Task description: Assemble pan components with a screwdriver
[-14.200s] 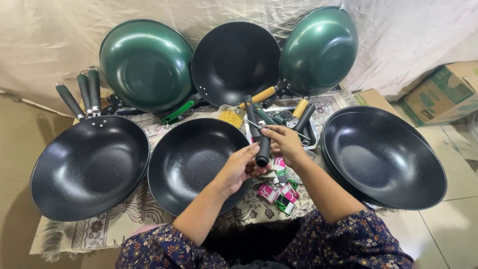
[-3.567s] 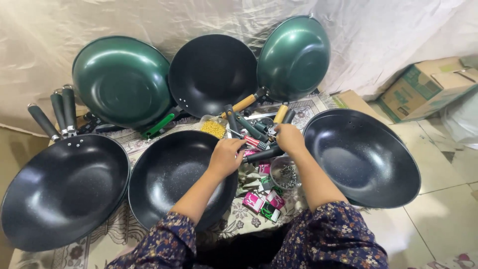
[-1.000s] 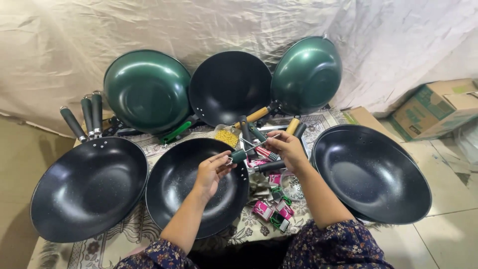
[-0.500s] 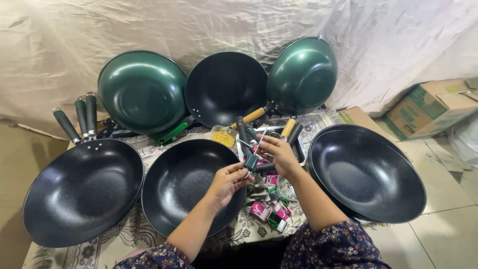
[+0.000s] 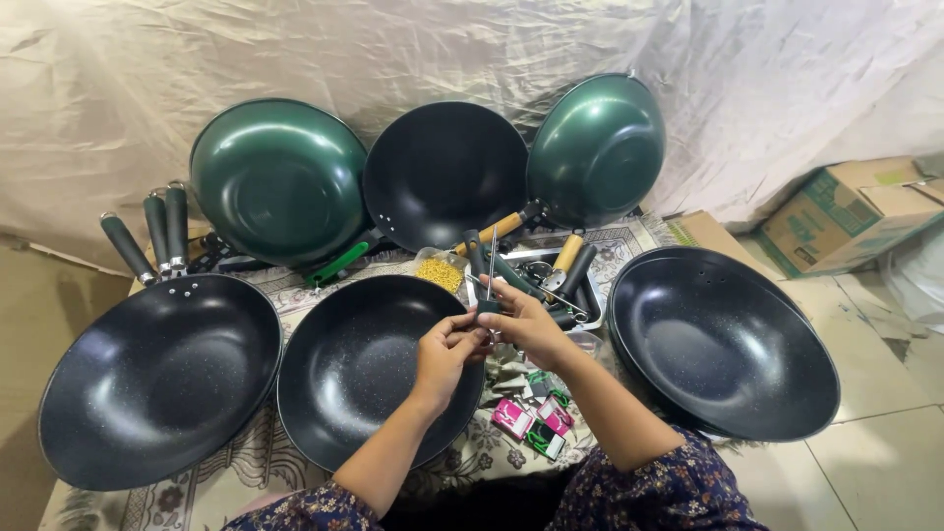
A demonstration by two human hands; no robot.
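Patterned mat (image 5: pixel 246 462), black woks around; both hands' fingers pinching screwdriver (image 5: pixel 490 285): left hand (image 5: pixel 447 356), right hand (image 5: pixel 526 323).

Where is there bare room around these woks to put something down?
Bare tiled floor lies right of the right-hand black wok, below the cardboard box. Tan floor left of the left-hand black wok is bare too. It is crowded between the middle black wok and the right one: hands, handles, small pink packets.

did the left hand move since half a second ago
Yes, slightly. The left hand came up from over the middle black wok toward its far rim, meeting the right hand.
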